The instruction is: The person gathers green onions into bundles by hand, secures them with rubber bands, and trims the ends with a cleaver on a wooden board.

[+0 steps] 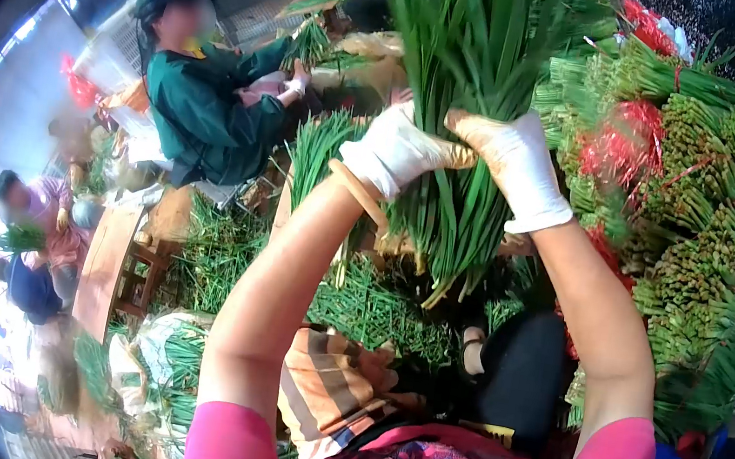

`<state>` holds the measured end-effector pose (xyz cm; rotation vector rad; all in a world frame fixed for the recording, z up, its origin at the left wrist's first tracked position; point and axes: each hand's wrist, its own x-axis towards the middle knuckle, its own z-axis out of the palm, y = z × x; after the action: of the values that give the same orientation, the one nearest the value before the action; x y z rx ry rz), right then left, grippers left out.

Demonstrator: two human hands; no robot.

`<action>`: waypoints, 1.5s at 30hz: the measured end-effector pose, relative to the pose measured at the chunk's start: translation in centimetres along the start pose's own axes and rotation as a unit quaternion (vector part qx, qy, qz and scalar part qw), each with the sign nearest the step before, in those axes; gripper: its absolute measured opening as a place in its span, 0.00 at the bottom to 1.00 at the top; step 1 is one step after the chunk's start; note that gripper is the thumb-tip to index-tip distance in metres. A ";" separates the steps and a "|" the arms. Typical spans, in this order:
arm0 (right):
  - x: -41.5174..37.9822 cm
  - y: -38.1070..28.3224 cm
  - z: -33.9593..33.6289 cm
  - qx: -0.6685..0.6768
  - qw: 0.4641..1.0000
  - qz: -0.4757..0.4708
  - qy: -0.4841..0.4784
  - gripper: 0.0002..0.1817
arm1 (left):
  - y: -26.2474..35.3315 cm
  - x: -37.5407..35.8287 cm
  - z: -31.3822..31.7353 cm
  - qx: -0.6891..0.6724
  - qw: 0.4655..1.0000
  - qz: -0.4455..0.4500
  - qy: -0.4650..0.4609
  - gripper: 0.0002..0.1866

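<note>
A bunch of garlic chives (464, 41), with long flat green leaves, is held upright in front of me. My left hand (400, 151), in a white glove, is closed round its left side, the thumb pointing inward. From the other side my right hand (510, 163), also gloved, grips the bunch with stained fingertips near the left thumb. The pale stem ends (438, 294) hang below both hands. A tan band (358, 193) circles my left wrist. Just behind my left hand lie more chives (317, 152).
Tied bundles of chives (703, 248) are piled high on the right, with red plastic string (626, 144) among them. Loose leaves (375, 310) cover the ground below. A co-worker in dark green (205, 113) handles greens at the left; another person (54, 223) sits farther off. A wooden bench (107, 259) stands left.
</note>
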<state>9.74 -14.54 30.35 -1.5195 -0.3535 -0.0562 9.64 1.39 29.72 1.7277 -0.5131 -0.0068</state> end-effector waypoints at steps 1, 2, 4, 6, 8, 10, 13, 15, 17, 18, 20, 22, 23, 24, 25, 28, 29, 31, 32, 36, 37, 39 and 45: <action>0.3 -2.0 0.1 -0.092 0.991 -0.102 0.012 0.14 | 2.1 0.2 -0.2 -0.029 1.000 -0.009 0.005 0.17; 1.4 -2.1 -0.1 0.023 0.996 -0.079 0.016 0.18 | 3.7 0.5 -0.4 -0.057 0.998 -0.016 0.010 0.18; 1.9 -3.9 0.0 0.078 0.992 -0.104 -0.010 0.21 | 5.1 0.9 -0.9 -0.059 0.997 0.040 0.015 0.18; 2.5 -4.3 0.2 0.045 0.989 -0.142 -0.016 0.21 | 5.0 1.4 -1.6 -0.100 0.993 0.058 0.008 0.18; 3.1 -3.0 0.2 -0.006 0.989 -0.143 -0.024 0.26 | 3.6 1.6 -1.8 -0.077 0.994 0.070 0.021 0.21; 3.1 0.2 0.8 -0.079 0.984 -0.157 0.015 0.31 | -2.3 2.8 -2.6 -0.048 0.994 0.099 -0.009 0.27; 4.5 7.9 0.6 -0.127 0.984 -0.120 -0.042 0.33 | -10.2 2.9 -2.1 -0.006 0.999 0.042 -0.011 0.36; 5.6 8.5 0.2 -0.203 0.971 -0.122 -0.038 0.32 | -11.2 3.2 -2.7 0.149 0.986 0.072 -0.006 0.35; 6.4 6.9 -0.6 -0.284 0.944 -0.158 -0.049 0.32 | -8.3 3.9 -3.5 0.141 0.989 0.030 -0.009 0.32; 7.2 5.2 -0.7 -0.228 0.955 -0.178 -0.064 0.31 | -6.8 4.6 -3.7 0.138 0.990 0.011 -0.010 0.31; 10.0 3.8 -0.9 -0.166 0.974 -0.125 -0.091 0.27 | -4.9 6.2 -4.2 0.013 1.000 0.017 0.004 0.24; 13.1 3.9 -1.1 -0.145 0.978 -0.100 -0.110 0.23 | -5.0 8.3 -5.0 -0.086 0.993 -0.070 0.038 0.23; 14.6 5.0 -1.1 -0.129 0.981 -0.076 -0.127 0.21 | -6.8 9.5 -5.5 -0.159 0.983 -0.083 0.029 0.23; 16.1 7.4 -1.0 -0.092 0.985 -0.072 -0.128 0.23 | -8.8 10.4 -5.7 -0.192 0.971 -0.126 0.066 0.18; 18.0 11.3 -1.3 -0.099 0.989 -0.070 -0.089 0.24 | -11.8 10.8 -5.6 -0.202 0.968 -0.084 0.126 0.19; 17.2 19.0 -2.2 -0.130 0.989 0.058 -0.049 0.31 | -24.1 9.9 -3.5 -0.106 0.954 -0.156 0.233 0.30; 15.2 20.7 -2.3 -0.142 0.981 0.119 -0.050 0.34 | -28.4 8.9 -2.3 -0.053 0.942 -0.211 0.255 0.35; 13.1 27.0 -1.9 -0.222 0.961 0.164 0.001 0.39 | -34.5 7.7 -0.4 0.044 0.936 -0.218 0.274 0.44; 12.4 32.0 -1.4 -0.289 0.944 0.148 0.052 0.41 | -36.6 7.0 0.3 0.088 0.944 -0.170 0.270 0.47; 13.5 28.7 -3.8 -0.344 0.936 0.071 -0.023 0.39 | -28.4 7.5 -0.9 0.005 0.932 -0.243 0.270 0.48; 13.8 27.1 -5.1 -0.381 0.923 0.042 -0.030 0.37 | -32.8 7.5 -2.3 0.082 0.946 -0.111 0.293 0.47; 12.6 20.2 -7.1 -0.447 0.894 0.038 -0.010 0.29 | -28.4 5.8 -3.2 0.031 0.946 -0.123 0.297 0.47; 2.6 16.1 -12.6 -0.582 0.803 -0.009 -0.125 0.08 | -25.4 -1.4 -3.6 0.084 0.959 0.008 0.269 0.36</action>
<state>18.73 -25.45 15.38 -2.7719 -0.5970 -0.0976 17.83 8.50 6.48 1.7963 -0.1248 0.5192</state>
